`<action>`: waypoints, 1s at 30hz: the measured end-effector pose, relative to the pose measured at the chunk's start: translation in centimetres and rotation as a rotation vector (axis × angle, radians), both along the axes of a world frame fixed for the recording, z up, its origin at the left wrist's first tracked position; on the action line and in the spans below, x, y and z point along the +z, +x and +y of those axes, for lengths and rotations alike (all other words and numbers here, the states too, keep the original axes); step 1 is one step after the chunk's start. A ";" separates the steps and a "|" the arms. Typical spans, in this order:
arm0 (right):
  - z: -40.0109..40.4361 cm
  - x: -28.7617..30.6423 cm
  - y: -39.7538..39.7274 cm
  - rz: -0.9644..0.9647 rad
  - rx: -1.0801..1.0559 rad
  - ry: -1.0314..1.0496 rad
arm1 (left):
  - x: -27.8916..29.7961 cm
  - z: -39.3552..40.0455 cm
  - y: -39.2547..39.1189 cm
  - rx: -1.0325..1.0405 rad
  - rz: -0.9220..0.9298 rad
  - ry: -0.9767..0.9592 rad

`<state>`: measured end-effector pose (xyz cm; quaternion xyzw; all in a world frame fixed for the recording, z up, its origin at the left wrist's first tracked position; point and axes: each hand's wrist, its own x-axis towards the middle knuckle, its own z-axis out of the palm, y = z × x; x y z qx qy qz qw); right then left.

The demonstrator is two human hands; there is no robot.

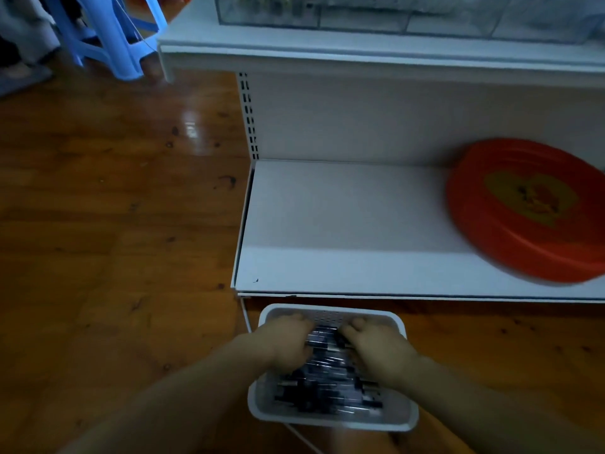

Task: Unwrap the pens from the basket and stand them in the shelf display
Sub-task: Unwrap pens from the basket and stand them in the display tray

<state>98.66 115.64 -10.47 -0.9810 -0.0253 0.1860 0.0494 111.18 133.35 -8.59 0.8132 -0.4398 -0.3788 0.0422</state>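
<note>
The dark, shiny wrapped pens [327, 371] lie heaped in a white rectangular plastic basket [397, 419] that sits on the wooden floor [114, 240], just in front of the bottom shelf. I have both hands down in that heap. My left hand [288, 345] rests on the left side of the pile with its fingers [296, 319] curled down among the pens; my right hand [379, 348] mirrors it on the right, fingers [355, 324] bent over the far end. Whether either hand has closed round a particular pen I cannot tell, since the fingertips are buried and the picture is dim and soft.

I judge this to be the very start: picking up pens, none unwrapped yet as far as I can see. The next move calls for separating one pen or bundle, lifting it free and finding an edge of the wrapper.

Beyond the basket, the white metal bottom shelf [327, 224] holds a red oval plastic tray with a yellow heart [523, 208], cut off at the right edge. On the upper shelf stand clear plastic bins [360, 14], probably the display, but their contents are blurred and cropped. A blue plastic stool [124, 37] stands at the upper left.
</note>
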 end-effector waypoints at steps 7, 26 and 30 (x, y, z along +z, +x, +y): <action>1.1 -0.9 0.7 0.123 0.032 -0.122 | -0.9 -0.3 0.4 -0.003 -0.033 0.001; -0.6 3.8 -1.1 -0.233 0.003 0.079 | 4.3 0.0 3.5 -0.014 0.108 -0.062; -1.4 5.7 -1.4 -0.266 -0.078 0.204 | 7.0 0.0 4.4 0.120 0.196 -0.198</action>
